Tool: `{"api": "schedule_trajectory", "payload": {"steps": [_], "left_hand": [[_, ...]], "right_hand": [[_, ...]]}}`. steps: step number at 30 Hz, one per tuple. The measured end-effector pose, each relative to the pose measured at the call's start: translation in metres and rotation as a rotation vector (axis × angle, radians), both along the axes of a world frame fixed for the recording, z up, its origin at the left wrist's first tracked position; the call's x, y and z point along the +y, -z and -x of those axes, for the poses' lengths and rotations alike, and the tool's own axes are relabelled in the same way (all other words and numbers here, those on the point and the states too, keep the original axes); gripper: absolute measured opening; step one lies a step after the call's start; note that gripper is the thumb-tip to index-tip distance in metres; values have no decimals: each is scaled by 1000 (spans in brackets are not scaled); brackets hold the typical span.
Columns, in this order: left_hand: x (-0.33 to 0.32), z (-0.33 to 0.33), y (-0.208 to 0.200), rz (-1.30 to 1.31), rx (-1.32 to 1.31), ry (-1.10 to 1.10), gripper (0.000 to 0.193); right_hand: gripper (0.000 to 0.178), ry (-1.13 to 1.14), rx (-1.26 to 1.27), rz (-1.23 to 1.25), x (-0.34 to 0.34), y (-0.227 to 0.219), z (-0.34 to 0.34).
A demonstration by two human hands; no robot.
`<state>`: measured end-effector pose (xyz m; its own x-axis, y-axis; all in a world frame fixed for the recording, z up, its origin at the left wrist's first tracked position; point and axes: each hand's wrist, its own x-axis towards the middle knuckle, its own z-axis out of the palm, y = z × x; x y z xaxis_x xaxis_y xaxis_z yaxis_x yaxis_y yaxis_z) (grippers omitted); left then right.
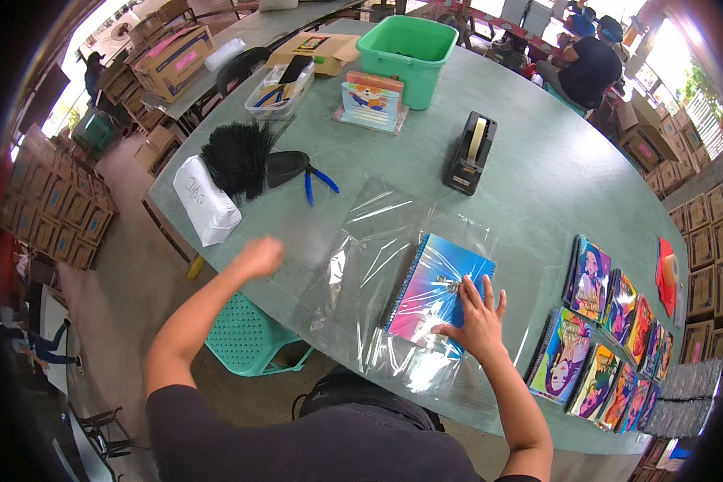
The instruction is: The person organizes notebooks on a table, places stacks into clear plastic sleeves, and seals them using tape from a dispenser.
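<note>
A spiral notebook (430, 277) with a blue and pink cover lies tilted on the table, on or inside clear plastic film (365, 269). My right hand (480, 317) rests on its right side, fingers spread, pressing down without gripping. My left hand (261, 257) is held near the table's left edge, apart from the notebook. Its fingers are curled closed and slightly blurred; whatever they may hold is hidden. Beyond that hand lie blue-handled pliers (317, 183), a bundle of black bristle-like strands (239, 157) and a white package (205, 201).
Several colourful spiral notebooks (561, 353) lie in rows at the right. A black tape dispenser (470, 157) stands beyond the film. Farther back are a green bin (410, 60), small picture cards (371, 104) and a clear tool box (281, 92). A green stool (253, 337) stands below the left edge.
</note>
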<state>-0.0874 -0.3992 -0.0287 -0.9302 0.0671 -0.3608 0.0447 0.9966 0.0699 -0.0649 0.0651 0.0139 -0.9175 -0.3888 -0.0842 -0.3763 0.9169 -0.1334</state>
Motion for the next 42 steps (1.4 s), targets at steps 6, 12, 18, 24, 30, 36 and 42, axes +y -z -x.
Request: {"api": "schedule_trajectory", "payload": {"steps": [6, 12, 18, 24, 30, 36, 42], "left_hand": [[36, 117, 48, -171, 554, -504, 34], [116, 127, -56, -672, 609, -274, 31], [194, 70, -6, -931, 147, -404, 34], [115, 4, -13, -144, 112, -2, 42], [182, -4, -67, -457, 602, 117, 27], [312, -21, -40, -457, 359, 155, 39], [309, 4, -44, -387, 154, 109, 20]], "right_hand": [[107, 4, -1, -9, 1, 6, 2], [108, 47, -32, 6, 8, 5, 2], [107, -2, -21, 40, 2, 6, 5], [105, 21, -44, 123, 7, 4, 4], [107, 24, 50, 156, 11, 14, 3], [104, -1, 110, 165, 16, 20, 5], [99, -11, -131, 436, 38, -10, 25]]}}
